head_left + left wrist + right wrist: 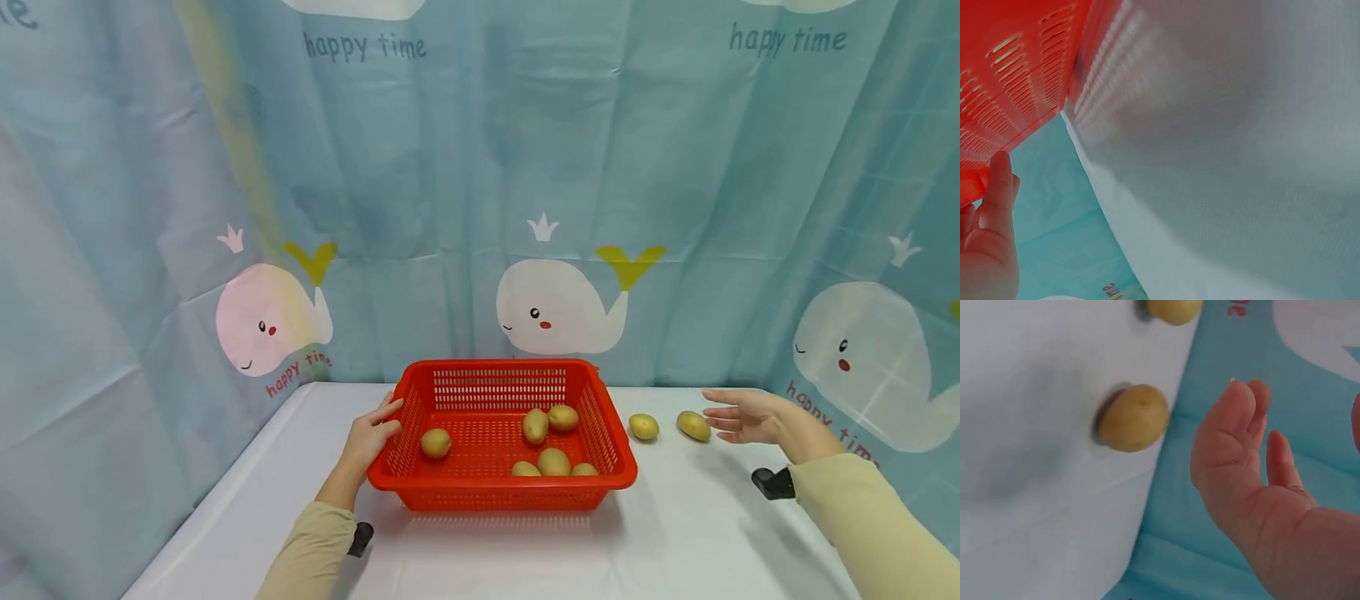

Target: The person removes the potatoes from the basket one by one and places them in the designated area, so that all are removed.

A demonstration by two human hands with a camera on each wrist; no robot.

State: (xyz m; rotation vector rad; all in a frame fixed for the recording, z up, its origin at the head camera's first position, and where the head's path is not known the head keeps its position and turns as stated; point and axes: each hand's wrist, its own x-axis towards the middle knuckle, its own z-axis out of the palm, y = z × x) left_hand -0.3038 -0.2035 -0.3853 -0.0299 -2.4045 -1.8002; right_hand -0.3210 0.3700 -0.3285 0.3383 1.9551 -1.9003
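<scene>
A red plastic basket (480,492) with slotted walls stands on the white table, several potatoes lying inside it. My left hand (369,440) holds its left rim; in the left wrist view, the rim passes between the fingers of that hand (991,250), one lying along the outer wall. Right of the basket, two potatoes rest on the table: a nearer one (643,427) and one farther right (693,426). Just beside the latter, my right hand (750,416) hovers with loosely bent fingers and nothing in them. The right wrist view shows a gap between this potato (1135,419) and the hand.
Inside the basket, one potato (436,443) lies at the left; the others are toward the right. A pale blue curtain (450,183) with whale prints hangs behind the table's (495,558) back edge and along both sides. A dark device (772,483) sits at the right wrist.
</scene>
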